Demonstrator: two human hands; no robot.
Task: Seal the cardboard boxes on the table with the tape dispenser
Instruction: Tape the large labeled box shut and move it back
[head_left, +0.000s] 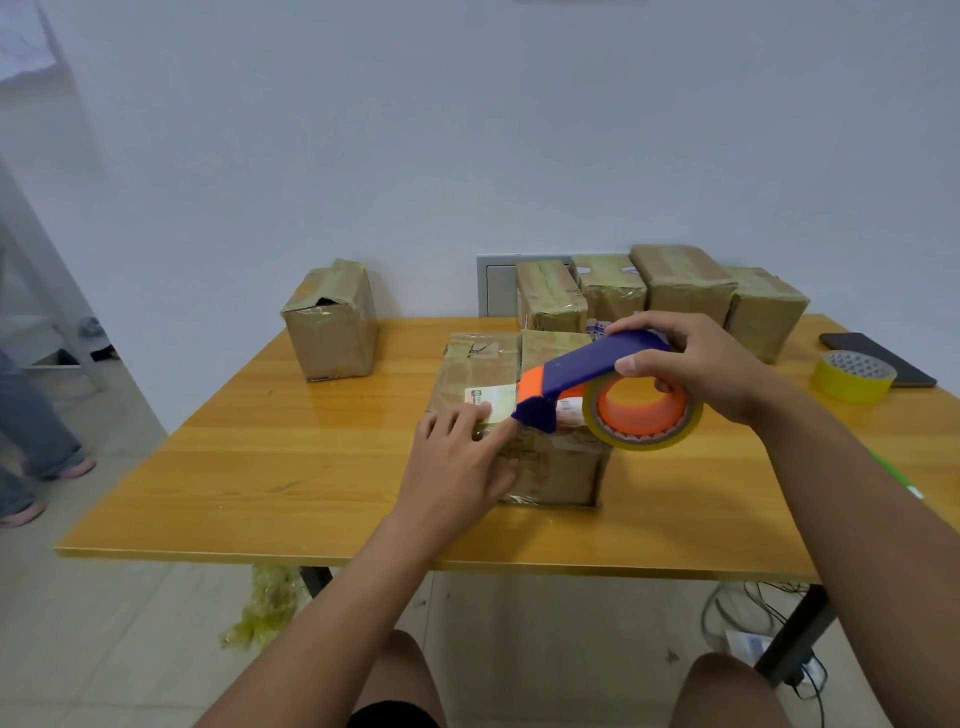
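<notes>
Cardboard box (483, 374) mid-table lies under your flat-fingered left hand (457, 462) while your right hand (696, 364) grips the tape dispenser (597, 387) at its near edge; next, draw tape far across the seam.

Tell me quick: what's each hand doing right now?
Left hand: open, fingers flat on the near top edge of the cardboard box.
Right hand: closed round the tape dispenser, holding it over the box.
</notes>
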